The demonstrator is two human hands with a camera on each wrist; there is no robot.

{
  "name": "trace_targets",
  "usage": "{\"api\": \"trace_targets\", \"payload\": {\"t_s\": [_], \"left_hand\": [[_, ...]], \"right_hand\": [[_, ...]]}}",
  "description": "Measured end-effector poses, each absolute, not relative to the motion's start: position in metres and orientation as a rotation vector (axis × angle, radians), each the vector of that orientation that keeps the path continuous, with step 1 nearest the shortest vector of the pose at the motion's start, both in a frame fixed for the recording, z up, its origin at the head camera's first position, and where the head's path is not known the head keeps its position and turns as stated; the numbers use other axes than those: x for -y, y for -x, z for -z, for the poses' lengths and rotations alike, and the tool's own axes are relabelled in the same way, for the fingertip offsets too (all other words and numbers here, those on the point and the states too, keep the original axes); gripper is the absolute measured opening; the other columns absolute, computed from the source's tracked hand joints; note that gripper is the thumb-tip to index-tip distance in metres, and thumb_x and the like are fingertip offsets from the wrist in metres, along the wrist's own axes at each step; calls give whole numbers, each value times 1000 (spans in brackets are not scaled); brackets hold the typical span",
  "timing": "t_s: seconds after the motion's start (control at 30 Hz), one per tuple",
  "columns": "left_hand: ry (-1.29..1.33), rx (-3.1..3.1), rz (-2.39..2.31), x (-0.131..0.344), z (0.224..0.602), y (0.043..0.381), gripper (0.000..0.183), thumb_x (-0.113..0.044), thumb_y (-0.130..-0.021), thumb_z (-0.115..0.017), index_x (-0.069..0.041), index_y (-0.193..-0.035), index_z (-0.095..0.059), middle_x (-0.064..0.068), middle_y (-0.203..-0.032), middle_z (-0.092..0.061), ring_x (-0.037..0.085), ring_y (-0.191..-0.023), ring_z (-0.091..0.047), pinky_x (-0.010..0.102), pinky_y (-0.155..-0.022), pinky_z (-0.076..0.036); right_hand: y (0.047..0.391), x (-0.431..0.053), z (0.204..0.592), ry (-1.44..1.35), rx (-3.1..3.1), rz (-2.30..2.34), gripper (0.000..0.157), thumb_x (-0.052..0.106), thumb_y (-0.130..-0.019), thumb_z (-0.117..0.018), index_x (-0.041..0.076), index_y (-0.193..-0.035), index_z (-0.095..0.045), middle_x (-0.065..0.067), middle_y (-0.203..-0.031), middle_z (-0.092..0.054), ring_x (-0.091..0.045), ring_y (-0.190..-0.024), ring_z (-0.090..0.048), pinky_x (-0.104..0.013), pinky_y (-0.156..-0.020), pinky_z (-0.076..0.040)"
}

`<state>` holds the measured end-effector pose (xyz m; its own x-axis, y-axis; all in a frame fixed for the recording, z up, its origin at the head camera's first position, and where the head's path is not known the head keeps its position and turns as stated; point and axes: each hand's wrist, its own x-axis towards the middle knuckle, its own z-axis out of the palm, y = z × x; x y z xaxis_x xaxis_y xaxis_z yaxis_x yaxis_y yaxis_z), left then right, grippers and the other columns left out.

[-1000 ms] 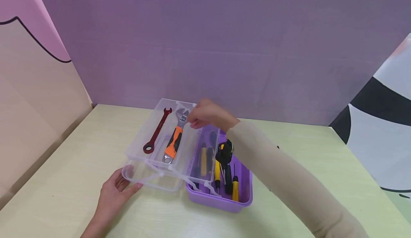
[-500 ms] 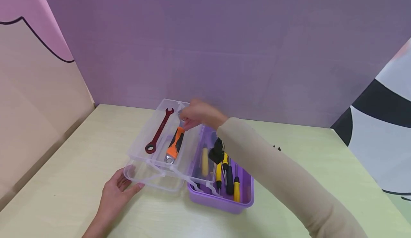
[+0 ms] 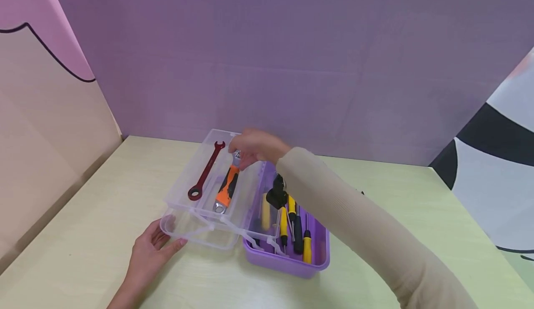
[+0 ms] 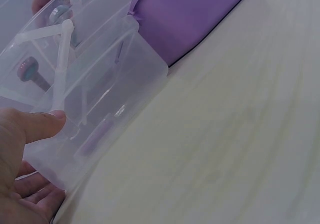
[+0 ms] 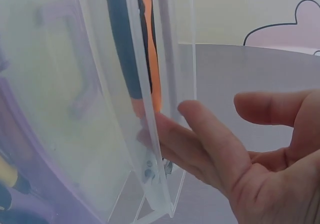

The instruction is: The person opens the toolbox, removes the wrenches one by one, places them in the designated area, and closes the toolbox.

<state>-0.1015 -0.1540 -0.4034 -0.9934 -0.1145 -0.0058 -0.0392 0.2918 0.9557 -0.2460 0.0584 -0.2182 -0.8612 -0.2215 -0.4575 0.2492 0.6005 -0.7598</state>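
Note:
A toolbox stands unfolded, with a purple base (image 3: 288,268) and clear plastic trays (image 3: 247,193) swung out to the left. A dark red combination wrench (image 3: 206,172) and an adjustable wrench (image 3: 227,187) with an orange and black handle lie in the upper tray. My left hand (image 3: 146,255) holds the near left corner of the lower clear tray (image 4: 115,98), thumb on its wall and fingers below. Over the adjustable wrench's head is my right hand (image 3: 256,147); in the right wrist view its fingers (image 5: 175,134) reach to the wrench with the thumb apart.
Several screwdrivers (image 3: 307,246) with yellow or black handles lie in the purple base. A black device (image 3: 276,193) sits at the right wrist. The pale wooden table (image 3: 396,253) ends at a purple wall (image 3: 292,45) behind.
My right hand has moved left, from beside the adjustable wrench's head to over it. The left hand keeps its place at the tray corner.

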Motion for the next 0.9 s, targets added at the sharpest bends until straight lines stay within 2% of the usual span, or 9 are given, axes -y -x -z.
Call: {"api": "trace_targets", "payload": {"t_s": [0.2,0.33,0.47,0.57,0.7,0.9], "left_hand": [[-143,2483,1812,154,404,102,65,-4,-81,-74,7,-136,-40,28,-138,-47,36,-126,-49,6,-89,-47],[-150,2496,1801,155,404,104,65,-5,-81,-74,7,-136,-40,28,-139,-47,37,-126,-48,7,-90,-47],[-159,2504,1803,156,404,105,66,-5,-82,-73,8,-137,-38,30,-139,-45,38,-127,-48,15,-95,-49],[-165,2514,1807,156,405,105,67,-5,-83,-73,8,-138,-36,31,-140,-43,40,-128,-47,21,-98,-48],[-162,2507,1822,155,405,104,67,-4,-82,-73,9,-138,-36,31,-140,-42,39,-128,-46,18,-98,-48],[-135,2490,1814,155,402,102,65,-4,-82,-73,7,-136,-39,29,-140,-45,36,-126,-47,4,-89,-46]], "right_hand": [[247,-55,217,-41,-2284,1173,52,16,-95,-55,4,-142,-37,-21,-139,-44,-32,-100,-61,-35,-88,-57],[246,-53,217,-57,-2262,1182,53,18,-96,-53,5,-145,-35,-25,-143,-40,-36,-114,-57,-35,-92,-55],[247,-53,219,-91,-2203,1276,52,16,-98,-50,5,-146,-33,-29,-144,-37,-39,-122,-51,-38,-96,-53],[247,-56,222,-119,-2156,1361,50,15,-98,-49,5,-145,-34,-30,-142,-39,-40,-121,-52,-39,-96,-53],[246,-62,225,-142,-2086,1458,50,13,-98,-48,4,-144,-33,-32,-138,-42,-42,-118,-54,-41,-97,-53],[245,-65,227,-189,-1961,1610,50,14,-98,-48,3,-144,-33,-33,-139,-41,-43,-122,-51,-44,-103,-47]]}}
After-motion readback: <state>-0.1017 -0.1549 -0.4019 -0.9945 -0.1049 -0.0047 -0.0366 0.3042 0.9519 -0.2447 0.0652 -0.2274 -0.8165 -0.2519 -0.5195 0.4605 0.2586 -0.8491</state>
